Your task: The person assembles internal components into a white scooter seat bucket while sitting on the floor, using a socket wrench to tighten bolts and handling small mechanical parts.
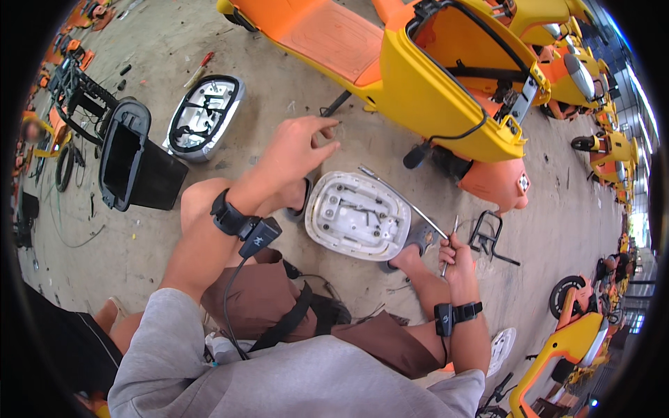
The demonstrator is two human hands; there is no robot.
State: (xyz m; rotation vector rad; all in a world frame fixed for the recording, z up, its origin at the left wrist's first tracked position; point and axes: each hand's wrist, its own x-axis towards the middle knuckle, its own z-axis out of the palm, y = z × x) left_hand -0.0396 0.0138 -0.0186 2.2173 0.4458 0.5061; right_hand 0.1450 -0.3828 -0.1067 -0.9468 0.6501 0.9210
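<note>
My right hand (456, 254) is closed around a T-handle wrench (408, 202); its crossbar passes through my fist. The long metal shaft slants up and left over the edge of a white oval plastic shell (359, 214). This shell lies on the floor between my feet, its ribbed inside and several holes facing up. My left hand (296, 150) is raised above and left of the shell, touching nothing that I can see. Its thumb and forefinger are apart. The far fingers of that hand are partly hidden.
A yellow and orange scooter body (446, 90) stands just ahead. To the left are a black plastic bin (143, 167), a black-rimmed oval shell (205, 117) and a screwdriver (200, 70). A black metal bracket (486, 235) lies right of my right hand. More scooters line the right side.
</note>
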